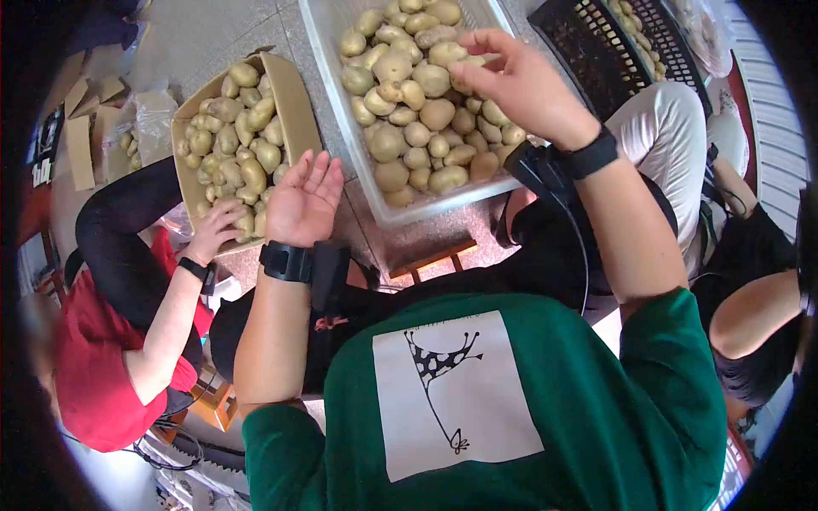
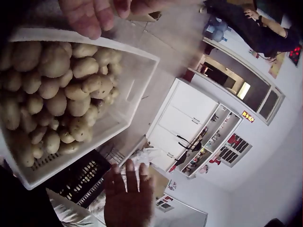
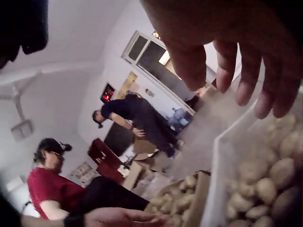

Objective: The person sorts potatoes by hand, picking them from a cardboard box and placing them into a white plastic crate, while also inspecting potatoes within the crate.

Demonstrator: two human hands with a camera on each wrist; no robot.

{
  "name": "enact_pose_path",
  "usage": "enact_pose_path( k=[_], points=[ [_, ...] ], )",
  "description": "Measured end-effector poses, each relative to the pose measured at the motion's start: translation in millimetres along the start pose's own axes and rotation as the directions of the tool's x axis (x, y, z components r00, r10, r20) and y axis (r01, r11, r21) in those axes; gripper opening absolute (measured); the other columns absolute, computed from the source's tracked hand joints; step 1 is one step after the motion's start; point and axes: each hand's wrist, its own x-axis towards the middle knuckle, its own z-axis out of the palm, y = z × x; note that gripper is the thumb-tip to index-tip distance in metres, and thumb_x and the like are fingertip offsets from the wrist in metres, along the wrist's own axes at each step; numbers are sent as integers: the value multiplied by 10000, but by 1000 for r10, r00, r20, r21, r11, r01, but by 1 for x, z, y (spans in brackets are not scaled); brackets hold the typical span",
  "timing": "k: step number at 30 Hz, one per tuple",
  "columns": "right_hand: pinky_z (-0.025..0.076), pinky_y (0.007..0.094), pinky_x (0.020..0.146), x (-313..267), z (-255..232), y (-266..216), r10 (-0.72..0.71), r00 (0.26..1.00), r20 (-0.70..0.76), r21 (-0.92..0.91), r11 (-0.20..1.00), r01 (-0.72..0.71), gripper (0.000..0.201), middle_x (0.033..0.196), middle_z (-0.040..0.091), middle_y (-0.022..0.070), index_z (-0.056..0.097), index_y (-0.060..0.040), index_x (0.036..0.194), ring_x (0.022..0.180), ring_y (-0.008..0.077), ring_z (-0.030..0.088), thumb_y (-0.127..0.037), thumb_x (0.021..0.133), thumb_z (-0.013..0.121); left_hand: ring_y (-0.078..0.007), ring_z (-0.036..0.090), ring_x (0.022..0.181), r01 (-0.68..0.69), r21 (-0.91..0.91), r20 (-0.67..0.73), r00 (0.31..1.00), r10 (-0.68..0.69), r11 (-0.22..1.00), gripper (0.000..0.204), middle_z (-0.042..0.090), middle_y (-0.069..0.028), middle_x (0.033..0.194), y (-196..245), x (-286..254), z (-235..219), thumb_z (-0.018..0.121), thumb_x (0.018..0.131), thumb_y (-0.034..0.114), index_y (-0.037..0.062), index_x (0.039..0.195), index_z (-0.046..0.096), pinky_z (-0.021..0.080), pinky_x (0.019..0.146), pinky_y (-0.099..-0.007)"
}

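Potatoes (image 1: 437, 114) fill a white plastic bin (image 1: 360, 170), also seen in the left wrist view as a bin (image 2: 135, 101). Over its right side is the right hand (image 1: 532, 89), fingers apart and slightly bent; the right wrist view shows the fingers (image 3: 244, 92) with nothing between them. Whether they touch the potatoes is unclear. The left hand (image 1: 305, 200) is palm up and empty, fingers relaxed, between the bin and a cardboard box (image 1: 300, 106) of potatoes. In the left wrist view its fingers (image 2: 97, 16) hang at the top edge.
At the left, a person in red (image 1: 106, 375) has a hand (image 1: 217, 230) on the box's potatoes. Black crates (image 1: 596, 51) stand at the back right, beside another person's pale-trousered leg (image 1: 660, 128). A small wooden stool (image 1: 434, 260) is below the bin.
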Motion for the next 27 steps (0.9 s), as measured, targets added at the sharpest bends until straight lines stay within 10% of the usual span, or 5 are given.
enact_pose_path(
  k=[4,17,27],
  points=[
    [444,336,772,2,6,45,19,1000,-22,-490,871,-28,497,950,571,187,482,2,1102,883,286,560,-285,726,637,-258,539,890,-33,16,7,999,32,999,182,543,-102,953,3,-1,-3,532,833,129,45,981,470,475,770,-338],
    [388,418,885,-15,39,84,390,918,-75,-739,596,-314,483,1116,438,208,493,3,1070,1039,386,436,-217,672,657,-262,522,897,-90,-9,4,996,90,996,204,506,-111,1001,8,-1,-16,493,848,143,49,1023,447,471,767,-345],
    [326,389,941,-14,46,128,383,919,93,-840,526,-134,484,1042,531,231,513,24,1067,998,375,485,-265,684,580,-254,520,890,-75,-19,-21,997,74,997,305,488,-107,1035,-7,17,-30,500,849,172,63,1118,407,469,758,-347]
  ],
)
